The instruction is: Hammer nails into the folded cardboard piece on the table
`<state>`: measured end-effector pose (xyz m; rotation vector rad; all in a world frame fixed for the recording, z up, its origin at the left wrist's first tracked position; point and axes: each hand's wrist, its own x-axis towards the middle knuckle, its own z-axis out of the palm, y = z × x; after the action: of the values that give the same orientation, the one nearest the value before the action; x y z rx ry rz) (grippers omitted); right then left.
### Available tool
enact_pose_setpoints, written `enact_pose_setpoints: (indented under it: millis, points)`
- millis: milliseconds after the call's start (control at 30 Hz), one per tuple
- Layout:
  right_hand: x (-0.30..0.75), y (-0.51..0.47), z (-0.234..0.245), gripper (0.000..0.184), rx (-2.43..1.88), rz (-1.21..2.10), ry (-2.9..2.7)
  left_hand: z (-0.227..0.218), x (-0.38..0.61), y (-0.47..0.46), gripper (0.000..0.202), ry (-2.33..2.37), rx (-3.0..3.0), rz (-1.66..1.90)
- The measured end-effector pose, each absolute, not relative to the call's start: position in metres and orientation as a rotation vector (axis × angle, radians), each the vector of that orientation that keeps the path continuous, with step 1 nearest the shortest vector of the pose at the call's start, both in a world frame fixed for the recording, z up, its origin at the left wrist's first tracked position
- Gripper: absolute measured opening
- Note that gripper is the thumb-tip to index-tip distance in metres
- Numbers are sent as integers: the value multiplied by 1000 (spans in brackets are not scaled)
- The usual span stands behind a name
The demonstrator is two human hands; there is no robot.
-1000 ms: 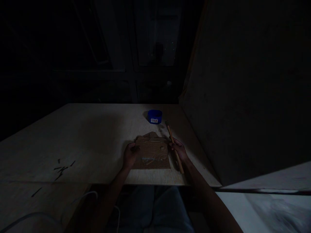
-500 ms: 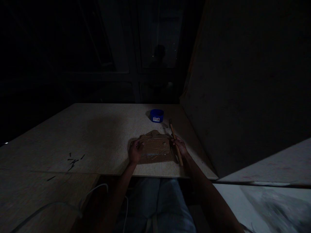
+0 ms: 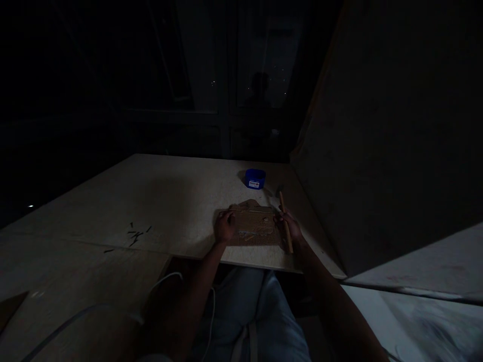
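Observation:
A layered piece of brown cardboard (image 3: 252,223) lies on the table near its front edge, with a small pale lump (image 3: 265,219) on its right part. My left hand (image 3: 225,226) is closed at the cardboard's left end, fingers curled over its surface; the fingertips are hard to make out in the dim light. My right hand (image 3: 290,223) is wrapped round the wooden handle of a hammer (image 3: 286,226), just beside the cardboard's right edge. The hammer's dark head points away from me, towards the back of the table.
Behind the cardboard stands a blue plastic tub (image 3: 255,179) with a white label. Several thin dark nail-like pieces (image 3: 136,235) lie scattered at left on the table (image 3: 188,191). A pale cable (image 3: 86,307) runs at lower left. A dark upright panel (image 3: 377,151) borders the right side.
The view has shifted left, so everything sits further right. My left fingers have curled further over the cardboard's left part, where another small lump showed before. The hammer stays in my right hand.

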<state>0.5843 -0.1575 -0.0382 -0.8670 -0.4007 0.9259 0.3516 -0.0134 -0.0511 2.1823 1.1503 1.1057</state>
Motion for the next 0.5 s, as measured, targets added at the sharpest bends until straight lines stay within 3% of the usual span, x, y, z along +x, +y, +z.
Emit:
enact_pose_setpoints:
  millis: [500]
  points:
    - [582,-164,-16,25,-752,1194,-311,-42,353,-26,29,1182,2159,1097]
